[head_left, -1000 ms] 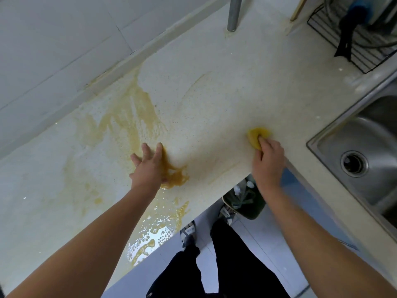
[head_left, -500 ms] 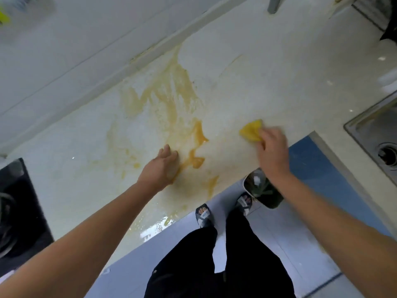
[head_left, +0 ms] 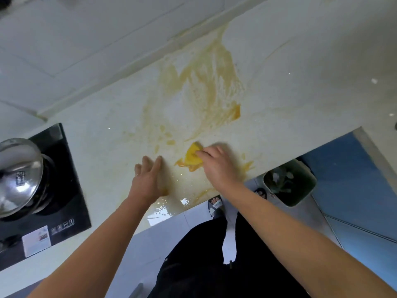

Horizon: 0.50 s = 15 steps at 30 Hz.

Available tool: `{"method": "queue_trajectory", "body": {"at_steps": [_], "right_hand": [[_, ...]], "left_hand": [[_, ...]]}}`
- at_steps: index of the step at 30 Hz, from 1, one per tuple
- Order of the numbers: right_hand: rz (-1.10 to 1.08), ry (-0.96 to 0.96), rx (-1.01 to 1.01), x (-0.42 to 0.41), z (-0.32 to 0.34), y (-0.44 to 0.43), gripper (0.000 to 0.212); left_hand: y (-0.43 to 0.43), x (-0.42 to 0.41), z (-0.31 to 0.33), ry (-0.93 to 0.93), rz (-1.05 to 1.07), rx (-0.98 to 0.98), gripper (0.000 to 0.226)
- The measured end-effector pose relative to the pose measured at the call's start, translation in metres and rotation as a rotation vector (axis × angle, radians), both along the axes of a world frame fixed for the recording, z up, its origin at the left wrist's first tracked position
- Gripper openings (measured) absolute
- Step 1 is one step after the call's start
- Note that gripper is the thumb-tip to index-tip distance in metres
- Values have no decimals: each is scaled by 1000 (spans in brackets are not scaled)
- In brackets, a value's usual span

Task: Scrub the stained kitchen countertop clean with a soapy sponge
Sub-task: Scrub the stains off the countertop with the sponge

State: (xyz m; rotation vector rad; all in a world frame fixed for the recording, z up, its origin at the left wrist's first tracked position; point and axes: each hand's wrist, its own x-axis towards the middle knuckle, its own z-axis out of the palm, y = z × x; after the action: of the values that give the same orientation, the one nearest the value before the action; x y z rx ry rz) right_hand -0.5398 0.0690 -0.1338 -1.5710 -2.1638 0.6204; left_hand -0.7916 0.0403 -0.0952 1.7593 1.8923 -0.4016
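Note:
A pale speckled countertop (head_left: 300, 87) carries a wide orange-brown stain (head_left: 206, 82) running from the back wall toward the front edge, with wet shiny patches near the edge. My right hand (head_left: 217, 166) holds a yellow sponge (head_left: 192, 158) down on the counter at the stain's lower end, fingers curled over it. My left hand (head_left: 148, 179) lies flat on the wet counter just left of the sponge, fingers straight and together.
A black cooktop (head_left: 60, 190) with a steel pot lid (head_left: 19, 177) sits at the left. Below the counter edge stand a green waste bin (head_left: 290, 186), my sandalled feet and a blue floor. The tiled wall runs along the back.
My right hand slid the sponge left into the stain, close to my left hand. The view swung left, so the sink left the frame and the cooktop came in.

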Motion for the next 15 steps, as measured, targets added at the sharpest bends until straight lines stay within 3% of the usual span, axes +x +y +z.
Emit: {"method": "queue_trajectory", "body": {"at_steps": [5,7,12,15], "right_hand": [[-598,-37,-19,127,9,13,44],[-739,-75,-46,160,13,6,43],[-643,-71,-67,76,7,-24,40],[-501,88,-179,-21,8,-56,45]], "left_hand": [[-7,-4,-9,84,14,-34,123],[-3,-3,-10,105,36,-37,118],[2,0,-11,101,87,-49,108],[6,1,-11,116,91,-63,112]]}}
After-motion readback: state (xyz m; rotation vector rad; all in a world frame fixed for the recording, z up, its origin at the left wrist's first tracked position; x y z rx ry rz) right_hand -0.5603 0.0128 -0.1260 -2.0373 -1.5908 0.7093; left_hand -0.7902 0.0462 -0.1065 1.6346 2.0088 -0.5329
